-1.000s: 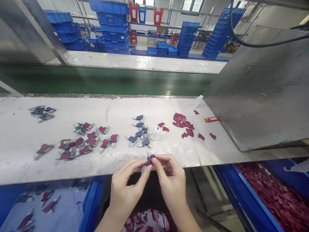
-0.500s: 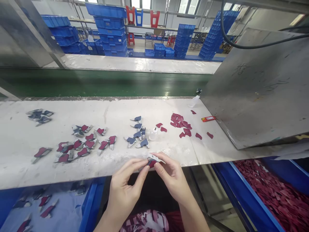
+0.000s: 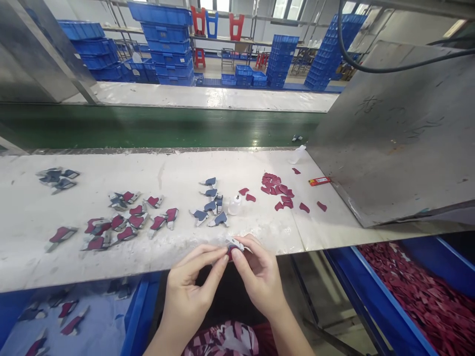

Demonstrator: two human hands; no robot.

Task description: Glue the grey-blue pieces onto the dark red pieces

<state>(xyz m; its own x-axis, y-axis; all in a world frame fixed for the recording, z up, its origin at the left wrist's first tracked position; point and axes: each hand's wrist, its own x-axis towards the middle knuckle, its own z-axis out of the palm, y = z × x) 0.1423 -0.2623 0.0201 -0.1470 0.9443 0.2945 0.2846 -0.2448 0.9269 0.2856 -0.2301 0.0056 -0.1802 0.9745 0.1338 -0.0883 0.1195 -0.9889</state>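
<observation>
Grey-and-maroon moulded part point(image 3: 234, 243): it is held just above the near edge of the white worktop point(image 3: 185, 168), between the two hands. The left hand point(image 3: 195, 282) has thumb and forefinger nearly closed, tips on the part's left end; the right hand point(image 3: 260, 279) pinches its right end, thumb pressed near the maroon face, other fingers curled behind. The part's underside is hidden.

Just beyond the grip stands a small clear bottle point(image 3: 235, 205) with a dark tip, and beside it, slightly left, lie several blue-faced grey parts point(image 3: 210, 206). Farther left of the grip is a loose cluster of maroon-faced parts point(image 3: 128, 233). Beyond the grip to the right, flat maroon pieces point(image 3: 272, 182) lie heaped, a few scattered apart, with a red-and-yellow packet point(image 3: 319, 181) past them. Below the grip's level, well to the right, a blue bin point(image 3: 426, 254) holds many more maroon pieces.
</observation>
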